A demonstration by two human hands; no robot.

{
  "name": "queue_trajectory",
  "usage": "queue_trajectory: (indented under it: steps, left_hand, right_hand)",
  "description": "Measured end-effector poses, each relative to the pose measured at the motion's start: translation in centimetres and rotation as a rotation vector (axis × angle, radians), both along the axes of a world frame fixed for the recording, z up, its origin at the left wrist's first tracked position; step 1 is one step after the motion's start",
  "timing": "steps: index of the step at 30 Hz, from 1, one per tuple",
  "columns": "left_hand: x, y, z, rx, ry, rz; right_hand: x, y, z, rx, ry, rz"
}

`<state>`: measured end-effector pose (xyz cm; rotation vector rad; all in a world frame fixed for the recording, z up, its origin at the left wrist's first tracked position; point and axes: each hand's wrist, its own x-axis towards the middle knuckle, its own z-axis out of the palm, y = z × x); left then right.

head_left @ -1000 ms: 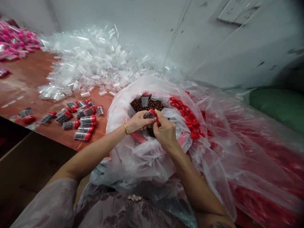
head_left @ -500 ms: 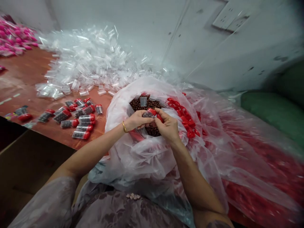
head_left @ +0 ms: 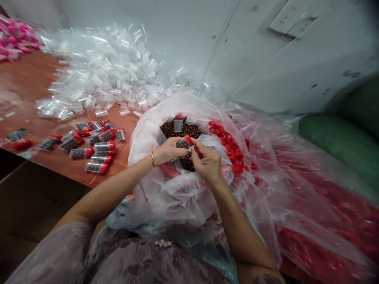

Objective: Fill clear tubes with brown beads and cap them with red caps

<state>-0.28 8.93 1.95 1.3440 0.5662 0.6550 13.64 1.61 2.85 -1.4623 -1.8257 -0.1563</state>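
Red-ended container (head_left: pixel 182 142), see-through, dark contents: pinched in the fingers of my left hand (head_left: pixel 169 150), above the open bag (head_left: pixel 145 132). Right hand (head_left: pixel 209 162) meets it, fingers drawn narrow on a small red piece (head_left: pixel 199 152), mostly covered by my grip.

Just changed: less of the red piece shows past my right fingertips than half a second ago, and a pale bit (head_left: pixel 192 148) stands out more clearly between the two hands. I take it as a small shift of grip at the near side of the container. Both things remain held, neither let go. Whether container and piece touch, I cannot tell; the fingers hide the join.

Under my hands, brown beads (head_left: pixel 189 130) in the bag, a small clear rectangular piece (head_left: pixel 178 126) lying on them. To the right, within the folds, a run of loose red parts (head_left: pixel 229 142).

Left of the bag, on the surface (head_left: pixel 32 79): a loose cluster of red-ended filled containers (head_left: pixel 71 142), most lying on their sides. Same group as a moment ago; I see none added. Behind them, a wide heap of clear empties (head_left: pixel 100 67) against the wall (head_left: pixel 189 31); pink-ended pieces (head_left: pixel 16 39) at the far left.
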Motion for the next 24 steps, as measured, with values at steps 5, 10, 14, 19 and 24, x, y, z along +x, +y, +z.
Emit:
queue_trajectory:
  steps: [5,10,14,19,24]
  left_hand:
    - [0.2,0.0,-0.6,0.087,0.009,-0.013]
    - [0.3,0.2,-1.2,0.117,0.033,-0.041]
    - [0.3,0.2,-1.1,0.115,-0.034,0.012]
    - [0.2,0.0,-1.0,0.153,-0.043,-0.006]
    - [-0.1,0.0,-1.0,0.251,0.072,-0.011]
  right_hand:
    - [1.9,-0.6,0.1,-0.042,-0.022,0.081]
    - [1.6,-1.2,-0.8,0.033,-0.034,0.12]
    - [0.2,-1.1,-1.1,0.068,0.004,0.085]
    - [1.4,-0.6,0.1,-0.058,0.138,0.168]
    - [1.8,1.9,1.0,-0.124,0.546,0.104]
